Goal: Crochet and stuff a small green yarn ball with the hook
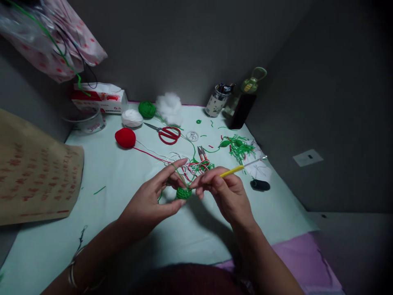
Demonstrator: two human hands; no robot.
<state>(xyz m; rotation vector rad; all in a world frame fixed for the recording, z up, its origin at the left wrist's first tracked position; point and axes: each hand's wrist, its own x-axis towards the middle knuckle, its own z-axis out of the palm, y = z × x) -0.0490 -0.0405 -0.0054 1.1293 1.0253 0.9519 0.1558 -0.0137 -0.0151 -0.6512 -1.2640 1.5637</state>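
Between the thumb and fingers of my left hand (156,194) is a small green crocheted piece (183,193). Green yarn runs from the piece over my raised left index finger. My right hand (229,192) grips a crochet hook (232,171) with a yellow handle, its bare metal end pointing up and right. The hook's other end lies hidden by the right fingers, which touch the piece's right edge. Just beyond my hands, small orange-handled snips (202,153) rest on tangled red, white and green yarn (196,166).
Red-handled scissors (169,135), red (125,138), white (132,118) and green (147,110) yarn balls and white stuffing (169,108) lie behind. A pen cup (215,105) and bottle (244,102) stand back right. Green scraps (241,148) lie right; a paper bag (39,172) stands left.
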